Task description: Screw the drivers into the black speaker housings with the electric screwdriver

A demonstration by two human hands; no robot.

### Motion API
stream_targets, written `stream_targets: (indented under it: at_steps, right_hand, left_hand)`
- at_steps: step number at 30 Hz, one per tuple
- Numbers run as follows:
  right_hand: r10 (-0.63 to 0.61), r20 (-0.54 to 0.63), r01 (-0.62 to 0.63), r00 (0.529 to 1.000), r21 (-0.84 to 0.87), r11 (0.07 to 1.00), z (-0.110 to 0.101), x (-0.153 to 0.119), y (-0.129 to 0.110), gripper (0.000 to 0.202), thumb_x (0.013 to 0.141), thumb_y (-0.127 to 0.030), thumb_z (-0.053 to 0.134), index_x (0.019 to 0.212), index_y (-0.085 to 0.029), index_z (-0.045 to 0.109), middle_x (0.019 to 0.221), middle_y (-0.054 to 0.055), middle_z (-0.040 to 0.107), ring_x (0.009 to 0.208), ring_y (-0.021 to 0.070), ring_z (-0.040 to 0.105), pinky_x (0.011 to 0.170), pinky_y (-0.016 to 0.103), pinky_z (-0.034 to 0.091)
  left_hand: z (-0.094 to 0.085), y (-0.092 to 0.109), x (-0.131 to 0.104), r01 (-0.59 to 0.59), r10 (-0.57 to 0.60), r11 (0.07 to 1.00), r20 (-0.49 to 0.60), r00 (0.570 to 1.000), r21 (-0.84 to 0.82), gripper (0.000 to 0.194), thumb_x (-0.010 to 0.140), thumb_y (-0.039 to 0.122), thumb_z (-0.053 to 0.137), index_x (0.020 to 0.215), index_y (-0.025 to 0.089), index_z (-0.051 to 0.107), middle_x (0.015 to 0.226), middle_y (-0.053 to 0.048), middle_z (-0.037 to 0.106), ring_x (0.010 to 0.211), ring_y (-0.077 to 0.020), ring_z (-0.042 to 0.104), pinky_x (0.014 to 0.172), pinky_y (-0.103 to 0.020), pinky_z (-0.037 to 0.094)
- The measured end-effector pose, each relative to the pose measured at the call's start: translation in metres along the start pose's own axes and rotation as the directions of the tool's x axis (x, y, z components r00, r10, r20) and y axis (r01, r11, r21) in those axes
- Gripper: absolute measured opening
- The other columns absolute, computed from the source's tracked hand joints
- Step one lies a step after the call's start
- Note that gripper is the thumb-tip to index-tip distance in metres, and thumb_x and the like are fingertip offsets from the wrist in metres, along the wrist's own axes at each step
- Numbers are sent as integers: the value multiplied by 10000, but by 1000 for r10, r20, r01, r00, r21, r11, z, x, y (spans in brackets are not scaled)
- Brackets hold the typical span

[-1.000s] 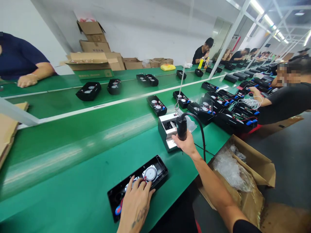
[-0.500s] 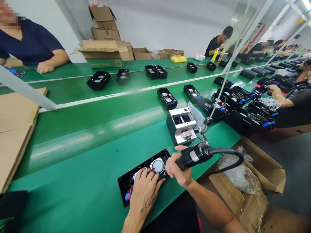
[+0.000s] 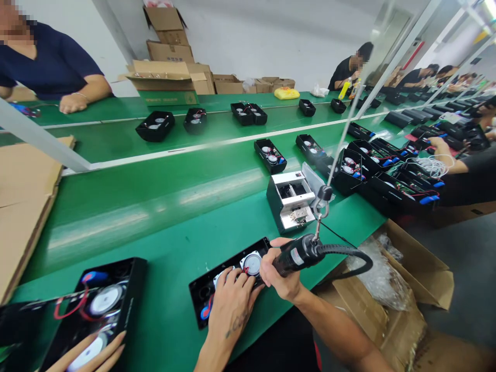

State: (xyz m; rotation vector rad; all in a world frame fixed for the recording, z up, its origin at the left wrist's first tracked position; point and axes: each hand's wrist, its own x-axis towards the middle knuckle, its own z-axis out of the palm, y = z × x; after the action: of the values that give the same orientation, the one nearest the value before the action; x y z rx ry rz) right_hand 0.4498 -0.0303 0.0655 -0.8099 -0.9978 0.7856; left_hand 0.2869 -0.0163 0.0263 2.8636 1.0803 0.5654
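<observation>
A long black speaker housing (image 3: 197, 290) lies at a slant on the green bench in front of me. Inside it are round speakers (image 3: 253, 264) and a blue part (image 3: 205, 311) with wires. My left hand (image 3: 231, 299) lies over the housing, fingers bent across one speaker and thumb near the close edge, gripping it. In my right hand (image 3: 279, 273) is a black electric screwdriver (image 3: 301, 252), fingers wrapped round its body. It hangs from a cord and has a thick cable. Its tip is hidden behind my hand, above the housing's right end.
At lower left, another person's hand (image 3: 103, 356) touches a second speaker housing (image 3: 134, 305). A metal-fronted machine (image 3: 291, 201) stands beyond my right hand. Several housings lie on the conveyor and at right. An open carton (image 3: 418, 263) with plastic sits beside the bench.
A second speaker housing, with another person's hand on it, has come into view at lower left. My right hand and screwdriver have shifted slightly left and down; my left hand stays put.
</observation>
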Motion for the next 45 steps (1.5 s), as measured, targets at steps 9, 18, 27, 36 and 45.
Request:
stream_targets:
  at_steps: [9,18,27,36,45]
  right_hand:
    - [28,-74,-16,997,152,988,-3,12,-30,373,1021,-365,691,1320,-352,468,610,-144,469,325,86,350,344,228,348]
    - [24,-109,-2,994,198,980,4,11,-56,129,1021,-417,661,1034,-300,608,540,-125,344,322,91,257,327,242,309]
    - [-54,18,47,998,285,957,7,4,-58,74,1053,-251,633,1094,-310,618,578,-111,432,358,90,335,378,221,350]
    - [-22,45,11,999,231,973,3,0,-60,145,1055,-322,650,929,-277,594,545,-115,416,365,89,345,390,211,349]
    - [-35,23,30,999,205,978,2,-4,-54,275,1049,-305,663,1279,-371,526,627,-128,478,357,79,363,385,198,374]
  left_hand:
    - [-14,0,-9,37,-58,994,-208,976,-106,246,1032,328,661,1238,216,735,1145,-105,764,1185,-321,707,1053,-510,560]
    - [-30,6,-1,-47,-84,920,-314,946,-388,157,1063,264,644,946,266,748,919,18,794,1044,-205,765,1066,-437,556]
    - [-35,12,-2,-46,-101,924,-358,928,-381,177,1041,294,685,878,241,729,843,22,783,794,-152,756,933,-354,614]
    - [-36,15,3,-48,-88,932,-353,932,-360,228,1058,333,655,853,236,676,813,23,763,758,-148,751,903,-332,632]
    - [-35,24,7,-59,-65,946,-365,929,-319,223,1085,265,594,871,231,648,822,12,747,774,-143,741,953,-319,608]
